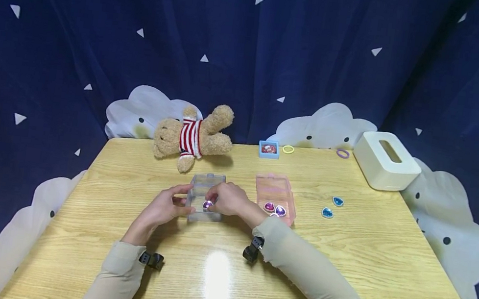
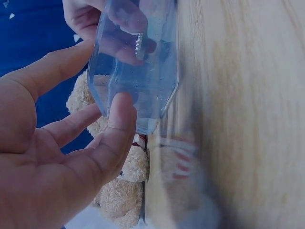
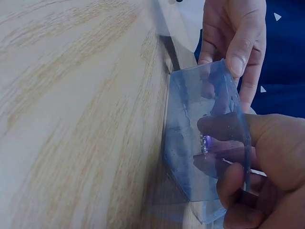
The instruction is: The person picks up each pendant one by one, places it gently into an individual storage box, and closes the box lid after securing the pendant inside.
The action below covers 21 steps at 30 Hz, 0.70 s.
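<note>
On the table, a clear bluish plastic box (image 1: 205, 217) stands with its lid (image 1: 209, 180) raised at the far side. My left hand (image 1: 165, 206) holds the box by its left end, thumb at the rim (image 3: 237, 67) and fingers along the wall. Inside the box, my right hand (image 1: 229, 199) pinches a purple heart-shaped gem (image 1: 207, 205) with a silvery beaded edge. Through the clear wall in the right wrist view, the gem (image 3: 206, 143) shows between the fingertips. Right of this, a pink open box (image 1: 275, 187) contains several gems, one red-pink (image 1: 269, 206) and one purple (image 1: 280, 211).
Two blue gems (image 1: 327, 212) lie right of the pink box. At the back are a teddy bear (image 1: 192, 136) in a striped shirt, a small blue square frame (image 1: 269, 150), a yellow ring (image 1: 288, 149), a purple ring (image 1: 343, 153) and a white tissue box (image 1: 386, 166).
</note>
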Each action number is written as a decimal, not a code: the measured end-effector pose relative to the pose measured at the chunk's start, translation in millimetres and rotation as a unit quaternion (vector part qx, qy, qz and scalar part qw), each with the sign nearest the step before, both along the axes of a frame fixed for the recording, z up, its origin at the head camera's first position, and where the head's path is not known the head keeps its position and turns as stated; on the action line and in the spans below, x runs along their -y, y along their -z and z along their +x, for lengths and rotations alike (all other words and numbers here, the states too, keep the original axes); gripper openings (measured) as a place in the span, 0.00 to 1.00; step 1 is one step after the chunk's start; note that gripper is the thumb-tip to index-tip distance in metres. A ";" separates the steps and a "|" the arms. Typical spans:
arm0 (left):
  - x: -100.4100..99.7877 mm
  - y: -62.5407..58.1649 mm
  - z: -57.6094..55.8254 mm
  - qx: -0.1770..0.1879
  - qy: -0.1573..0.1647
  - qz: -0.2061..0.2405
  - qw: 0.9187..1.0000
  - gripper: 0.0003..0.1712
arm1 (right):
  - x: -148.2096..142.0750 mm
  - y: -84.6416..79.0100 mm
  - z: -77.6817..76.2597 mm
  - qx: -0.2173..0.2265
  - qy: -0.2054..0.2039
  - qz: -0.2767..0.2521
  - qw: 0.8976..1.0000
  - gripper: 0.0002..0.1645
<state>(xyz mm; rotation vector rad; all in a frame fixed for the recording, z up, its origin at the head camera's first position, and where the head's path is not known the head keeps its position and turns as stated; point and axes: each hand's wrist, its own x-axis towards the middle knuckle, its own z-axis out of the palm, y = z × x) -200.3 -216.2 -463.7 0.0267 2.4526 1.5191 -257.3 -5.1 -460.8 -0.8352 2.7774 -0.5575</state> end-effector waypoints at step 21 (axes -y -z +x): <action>-0.5 -1.3 0.5 0.003 -0.003 0.001 1.000 0.43 | -9.3 -1.1 -3.6 0.034 -0.038 -0.061 0.997 0.15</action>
